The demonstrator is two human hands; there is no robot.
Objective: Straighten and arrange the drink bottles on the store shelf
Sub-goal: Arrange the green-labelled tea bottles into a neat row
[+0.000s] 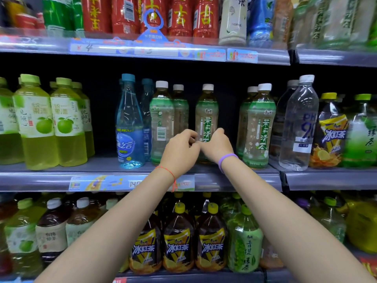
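Observation:
On the middle shelf (234, 178) a jasmine tea bottle (207, 113) with a white cap and green label stands alone, label facing out. My right hand (217, 147), purple band on its wrist, is curled round the bottle's lower part from the front right. My left hand (180, 150), red string on its wrist, has curled fingers at the bottle's left edge and meets the right hand's fingers. To the left, two more jasmine tea bottles (162, 123) show a barcode side. To the right, another pair (258, 127) faces front. The held bottle's base is hidden.
Blue water bottles (128, 123) and green fruit drinks (67, 123) stand further left. Clear water bottles (298, 123) and iced tea (331, 135) stand on the right. Gaps lie on both sides of the held bottle. Red tea bottles (181, 15) fill the shelf above, large bottles (178, 242) the one below.

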